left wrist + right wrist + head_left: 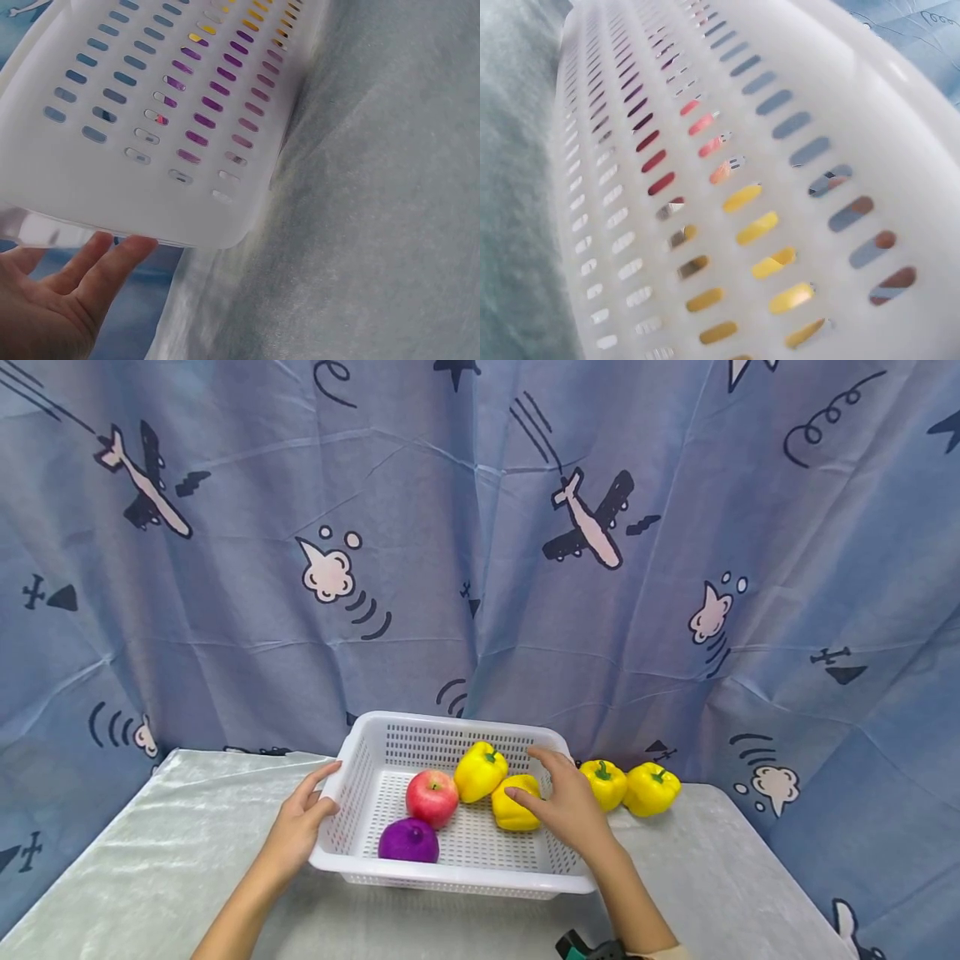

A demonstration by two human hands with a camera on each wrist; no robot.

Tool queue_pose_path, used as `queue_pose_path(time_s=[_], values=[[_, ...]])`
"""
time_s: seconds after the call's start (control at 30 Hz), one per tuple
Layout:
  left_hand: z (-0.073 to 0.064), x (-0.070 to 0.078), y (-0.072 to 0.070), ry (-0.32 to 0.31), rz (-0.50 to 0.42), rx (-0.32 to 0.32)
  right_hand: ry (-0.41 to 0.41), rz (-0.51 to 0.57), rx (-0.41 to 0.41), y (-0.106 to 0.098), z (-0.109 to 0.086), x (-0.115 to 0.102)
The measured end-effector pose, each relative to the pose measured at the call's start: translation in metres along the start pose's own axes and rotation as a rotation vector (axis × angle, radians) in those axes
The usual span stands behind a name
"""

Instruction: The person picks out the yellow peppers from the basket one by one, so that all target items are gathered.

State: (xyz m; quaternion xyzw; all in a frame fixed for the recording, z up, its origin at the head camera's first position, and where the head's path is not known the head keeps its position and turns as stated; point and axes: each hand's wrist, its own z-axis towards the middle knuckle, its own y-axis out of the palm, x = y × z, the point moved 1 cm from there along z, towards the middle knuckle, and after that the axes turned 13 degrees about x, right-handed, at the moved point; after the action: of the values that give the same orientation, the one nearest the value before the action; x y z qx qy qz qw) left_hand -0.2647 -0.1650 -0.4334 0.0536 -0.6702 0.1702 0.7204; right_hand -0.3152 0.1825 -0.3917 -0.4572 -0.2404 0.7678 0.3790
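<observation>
A white slotted plastic basket (457, 877) stands on the cloth-covered table. In it lie a red apple (432, 798), a purple round fruit or vegetable (408, 841) and two yellow bell peppers, one upright (480, 772) and one tipped over (516, 806). My left hand (296, 827) touches the basket's left end with extended fingers; the left wrist view shows its fingertips (136, 244) against the edge. Over the basket's right end, my right hand (573, 806) has thumb and forefinger spread beside the tipped pepper. Whether it touches that pepper I cannot tell. The right wrist view shows mainly the basket wall (780, 225).
Two more yellow bell peppers (604, 783) (652, 789) sit on the table just right of the basket. Behind the table hangs a blue curtain (420, 610) printed with airplanes. Pale cloth (150, 860) covers the tabletop.
</observation>
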Motion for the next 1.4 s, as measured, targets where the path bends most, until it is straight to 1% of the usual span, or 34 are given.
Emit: queue_pose_path(time_s=[0.1,0.3,0.5,0.7,0.83,1.17,1.4], values=[[0.0001,0.0011,-0.0002,0.0,0.001,0.0,-0.016,-0.047,-0.044,0.0016,-0.0009,-0.0007],[0.0012,0.0023,-0.0011,0.001,0.001,0.002,-0.045,-0.072,-0.104,0.0041,-0.0004,-0.0012],[0.0014,0.0001,-0.003,-0.012,0.01,0.002,-0.077,-0.12,-0.153,0.0067,0.0001,-0.0025],[-0.0002,-0.0005,-0.0047,-0.014,0.009,0.005,-0.13,-0.216,-0.204,0.01,-0.0012,-0.0044],[-0.0012,0.0002,-0.0047,-0.02,0.009,0.01,-0.163,-0.261,-0.221,0.0103,-0.0034,-0.0056],[-0.0005,0.0003,-0.0023,-0.018,0.005,0.0,-0.129,-0.237,-0.233,0.0095,-0.0046,-0.0048],[0.0011,-0.0003,-0.0007,-0.021,0.009,-0.003,-0.162,-0.322,-0.262,0.0102,-0.0066,-0.0027]])
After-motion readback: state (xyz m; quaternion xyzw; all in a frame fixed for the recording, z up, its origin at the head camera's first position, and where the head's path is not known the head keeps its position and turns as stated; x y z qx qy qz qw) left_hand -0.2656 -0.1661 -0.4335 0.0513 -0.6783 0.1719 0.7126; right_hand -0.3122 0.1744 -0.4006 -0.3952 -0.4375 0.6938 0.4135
